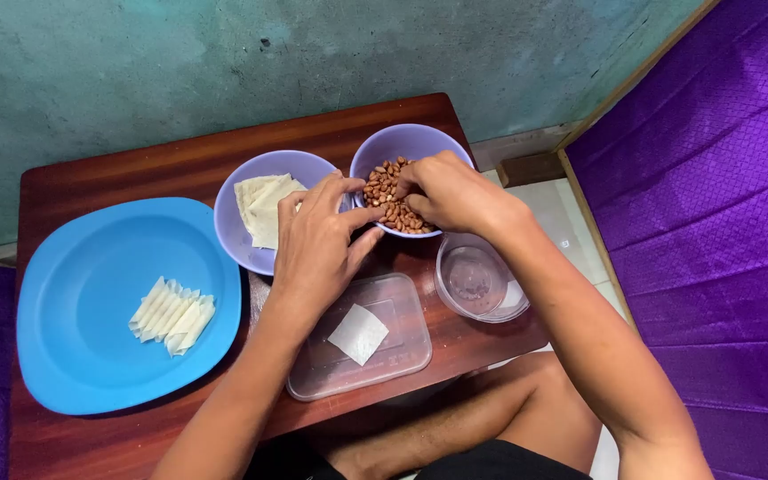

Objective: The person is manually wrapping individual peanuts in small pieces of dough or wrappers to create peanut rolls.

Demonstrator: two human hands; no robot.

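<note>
Peanuts (390,197): lying heaped in the right one of two purple bowls (402,140) at the back of the wooden table (135,169).
Right hand (451,191): reaching down into the peanuts, fingers curling among them; whether any are pinched, I cannot tell.
Left hand (317,236): resting at that bowl's rim, thumb and fingers narrowing onto it.
Second purple bowl (237,222): holding a stack of pale wrapper sheets (264,206).
Clear containers: two, a rectangular lid (397,342) carrying one wrapper (359,333), and a round tub (477,280).
Blue plate (82,293): one, bearing a row of folded wrappers (172,316).

Blue plate (91,267); lilac bowls (264,169); quilted purple cloth (713,178).
</note>
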